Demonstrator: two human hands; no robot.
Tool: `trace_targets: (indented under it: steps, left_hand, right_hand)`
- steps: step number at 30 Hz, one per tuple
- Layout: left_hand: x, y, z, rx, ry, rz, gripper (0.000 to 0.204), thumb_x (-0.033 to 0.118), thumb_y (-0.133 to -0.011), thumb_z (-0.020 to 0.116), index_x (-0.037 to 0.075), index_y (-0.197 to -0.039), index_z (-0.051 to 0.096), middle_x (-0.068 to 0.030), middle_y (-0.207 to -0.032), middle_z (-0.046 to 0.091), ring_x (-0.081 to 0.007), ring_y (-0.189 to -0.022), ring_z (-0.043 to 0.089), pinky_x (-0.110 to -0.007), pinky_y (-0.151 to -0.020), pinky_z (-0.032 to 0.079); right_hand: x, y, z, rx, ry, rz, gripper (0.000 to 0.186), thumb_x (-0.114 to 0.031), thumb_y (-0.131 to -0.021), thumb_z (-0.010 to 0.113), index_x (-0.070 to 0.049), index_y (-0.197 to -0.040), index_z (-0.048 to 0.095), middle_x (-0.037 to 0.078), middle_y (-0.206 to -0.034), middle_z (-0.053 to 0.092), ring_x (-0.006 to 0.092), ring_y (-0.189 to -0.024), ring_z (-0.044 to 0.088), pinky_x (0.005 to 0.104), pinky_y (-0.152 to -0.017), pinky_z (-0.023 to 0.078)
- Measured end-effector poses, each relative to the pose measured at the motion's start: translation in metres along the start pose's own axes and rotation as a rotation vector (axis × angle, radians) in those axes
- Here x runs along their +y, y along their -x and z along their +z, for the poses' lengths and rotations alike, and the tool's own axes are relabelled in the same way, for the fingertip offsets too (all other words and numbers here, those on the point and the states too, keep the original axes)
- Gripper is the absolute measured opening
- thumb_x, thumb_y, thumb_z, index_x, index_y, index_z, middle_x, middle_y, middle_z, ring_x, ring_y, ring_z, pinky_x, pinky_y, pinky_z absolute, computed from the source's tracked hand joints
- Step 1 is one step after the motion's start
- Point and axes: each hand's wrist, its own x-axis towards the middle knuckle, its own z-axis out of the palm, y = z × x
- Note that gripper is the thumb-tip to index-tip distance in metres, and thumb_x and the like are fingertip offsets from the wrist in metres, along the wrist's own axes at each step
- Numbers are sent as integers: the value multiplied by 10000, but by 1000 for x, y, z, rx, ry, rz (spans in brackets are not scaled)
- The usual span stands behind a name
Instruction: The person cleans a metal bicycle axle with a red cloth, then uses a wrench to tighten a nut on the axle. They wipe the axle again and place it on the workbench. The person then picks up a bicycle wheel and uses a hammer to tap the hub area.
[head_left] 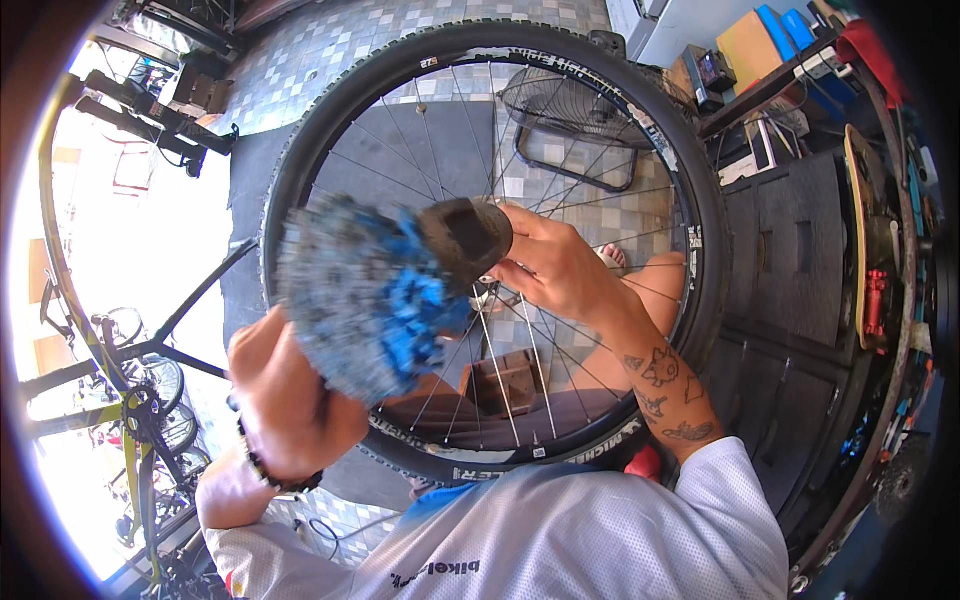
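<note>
A bicycle cassette [350, 290] with grey cogs and a blue part is raised in front of the wheel, smeared by motion. My left hand [290, 390] is closed at its lower left edge; the blurred fingers seem wrapped round it. Between the fingertips of my right hand [560, 260] is a dark rounded piece [466, 238] with a flat rectangular patch, touching or overlapping the cassette's blue side. I cannot make out its kind. Behind both hands stands a large bicycle wheel [708, 240] with a black knobbly tyre and thin spokes, its lower rim close to my shirt.
Beyond the spokes, a floor fan [575, 105] stands on the checkered tiles. A brown box [505, 383] shows between the lower spokes. To the left is a green bicycle frame [135, 420]. Dark drawers [790, 240] and a shelf with a skateboard [862, 235] line the right side.
</note>
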Motion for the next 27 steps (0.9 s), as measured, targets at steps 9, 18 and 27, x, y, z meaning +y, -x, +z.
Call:
trace_targets:
  steps: [9,18,27]
  left_hand:
    - [-11,4,18,-99,-84,-160,267,-23,-909,675,12,-1172,704,-167,-852,690,-370,-654,683,-407,-607,543]
    - [-37,44,-10,215,-116,-521,224,183,-951,782,-21,-1034,742,-99,-765,709,-117,-678,626,-285,-645,477]
    - [-195,180,-23,377,-447,-901,498,442,-982,739,-56,-977,710,-68,-727,668,-166,-675,628,-354,-674,487]
  right_hand:
    - [-6,-1,-9,-5,-15,33,278,-55,-869,810,-88,-1133,730,67,-1013,687,254,-819,715,361,-699,583]
    - [-31,14,-74,744,-306,164,213,-138,-1104,494,15,-1246,539,62,-861,573,155,-659,631,328,-595,584]
    - [58,133,-219,526,512,970,596,-588,-951,742,-34,-1169,761,35,-1006,743,143,-928,660,319,-871,506]
